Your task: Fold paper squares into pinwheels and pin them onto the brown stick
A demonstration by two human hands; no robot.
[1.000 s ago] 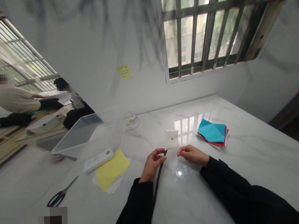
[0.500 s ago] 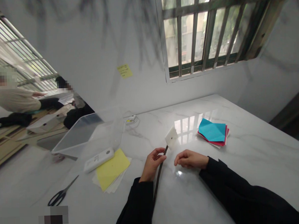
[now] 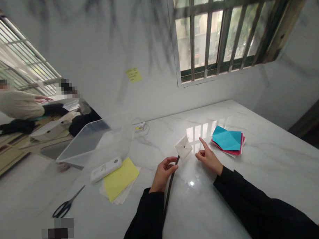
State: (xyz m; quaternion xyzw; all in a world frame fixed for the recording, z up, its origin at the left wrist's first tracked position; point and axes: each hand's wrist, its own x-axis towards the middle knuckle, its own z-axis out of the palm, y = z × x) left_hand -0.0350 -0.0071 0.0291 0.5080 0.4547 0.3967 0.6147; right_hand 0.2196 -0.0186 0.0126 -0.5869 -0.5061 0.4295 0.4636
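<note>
My left hand (image 3: 162, 174) pinches a thin dark stick (image 3: 169, 191) that slants up from my sleeve. Pinned to the stick's top is a small white folded paper pinwheel (image 3: 184, 147) with a dark pin at its centre. My right hand (image 3: 208, 158) hovers just right of the pinwheel, holding nothing, its index finger stretched out and up, a short gap from the paper. Both arms wear black sleeves over a white marble table (image 3: 268, 164).
A stack of blue and red paper squares (image 3: 227, 139) lies to the right. Yellow and white sheets (image 3: 119, 180), a white device (image 3: 106, 169), scissors (image 3: 67, 204) and a clear plastic box (image 3: 94, 142) sit at the left. People sit in the far left background.
My right hand let go of the pinwheel's edge, dropped back, then rose beside it with the index finger extended. The pinwheel turned on the stick. My left hand kept still.
</note>
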